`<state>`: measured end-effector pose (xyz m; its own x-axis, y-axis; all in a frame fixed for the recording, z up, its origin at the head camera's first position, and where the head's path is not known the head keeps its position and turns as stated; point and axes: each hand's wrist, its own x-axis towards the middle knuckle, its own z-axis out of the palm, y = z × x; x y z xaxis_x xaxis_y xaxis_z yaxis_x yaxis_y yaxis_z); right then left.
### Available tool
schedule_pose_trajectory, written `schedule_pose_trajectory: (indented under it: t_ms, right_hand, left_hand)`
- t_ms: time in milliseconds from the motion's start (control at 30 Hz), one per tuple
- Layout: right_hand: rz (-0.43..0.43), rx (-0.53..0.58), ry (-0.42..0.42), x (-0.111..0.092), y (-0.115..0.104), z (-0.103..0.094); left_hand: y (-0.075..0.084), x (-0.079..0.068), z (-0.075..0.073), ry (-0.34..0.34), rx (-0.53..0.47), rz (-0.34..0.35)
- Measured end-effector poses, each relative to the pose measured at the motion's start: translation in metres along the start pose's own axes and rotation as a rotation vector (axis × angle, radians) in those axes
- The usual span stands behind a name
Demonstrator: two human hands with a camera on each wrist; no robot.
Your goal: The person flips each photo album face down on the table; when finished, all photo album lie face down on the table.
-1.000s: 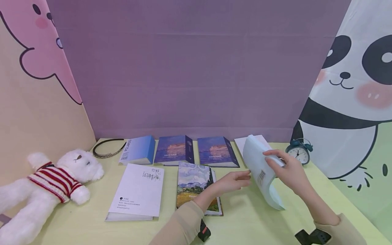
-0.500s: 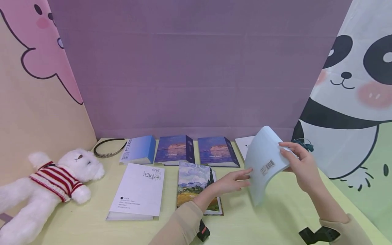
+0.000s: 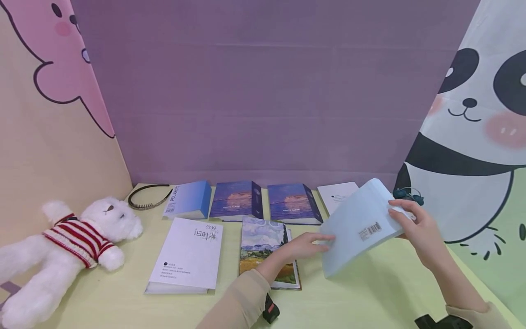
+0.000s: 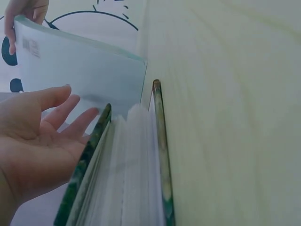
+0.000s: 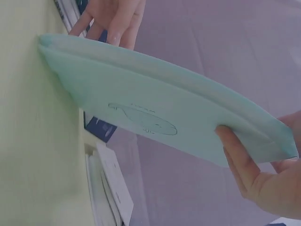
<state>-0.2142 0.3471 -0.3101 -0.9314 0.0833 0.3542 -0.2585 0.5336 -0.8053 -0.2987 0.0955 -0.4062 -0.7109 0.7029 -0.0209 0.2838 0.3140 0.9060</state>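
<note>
My right hand [image 3: 423, 235] pinches the right end of a pale blue soft-cover notebook [image 3: 349, 224] between thumb and fingers. The notebook stands tilted above the table, its barcode side towards the head camera. On its other cover, a whale-like line drawing [image 5: 146, 120] shows in the right wrist view. At the notebook's left edge, my left hand [image 3: 302, 249] has its fingers extended and spread, the fingertips right against the cover. Under that forearm lies a photo album with a painted landscape cover [image 3: 259, 237]; its page edges [image 4: 127, 174] fill the lower left wrist view.
Along the back lie a blue Polaroid album [image 3: 186, 199], two sunset-cover photo albums [image 3: 232, 199] [image 3: 289, 201] and a white album [image 3: 334, 194]. Another white album [image 3: 185, 256] lies front left, near a plush bear [image 3: 82, 240] and a headband [image 3: 149, 205]. The notebook partly hides an alarm clock [image 3: 408, 196].
My right hand has moved right and towards me with the notebook, which has straightened from a strong bend to nearly flat. My left hand keeps its place at the edge.
</note>
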Motion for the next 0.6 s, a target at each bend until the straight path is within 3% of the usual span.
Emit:
schedule_pose_trajectory:
  t_ms: [267,433,600]
  right_hand:
    - [0.114,-0.066,0.013,-0.002,0.025,-0.018]
    - [0.142,-0.234,0.009,-0.001,0.044,-0.024]
    - [0.132,-0.41,-0.066,-0.001,0.061,-0.026]
  left_hand:
    - [0.002,-0.004,-0.001,-0.108,0.099,-0.021]
    - [-0.001,-0.005,-0.002,-0.124,0.131,-0.042]
    - [-0.003,-0.007,-0.004,-0.135,0.136,-0.073]
